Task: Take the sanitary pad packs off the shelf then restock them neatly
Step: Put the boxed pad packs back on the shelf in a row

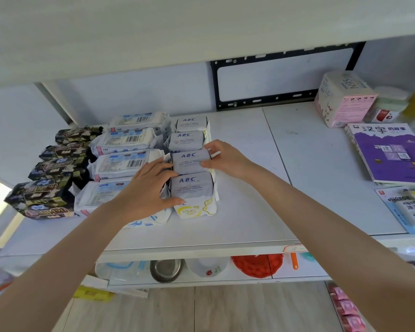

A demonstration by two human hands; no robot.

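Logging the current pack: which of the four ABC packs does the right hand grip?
The ABC pack second from the front edge: the right hand pinches its right end, and the left hand touches its left side with its fingers.

shop | white shelf (237, 207) stocked with pad packs (130, 140), books (393, 154)

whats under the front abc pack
A white and yellow KMS pack lies under the front ABC pack; only its front end shows. The rest is covered, so how far back it runs cannot be seen.
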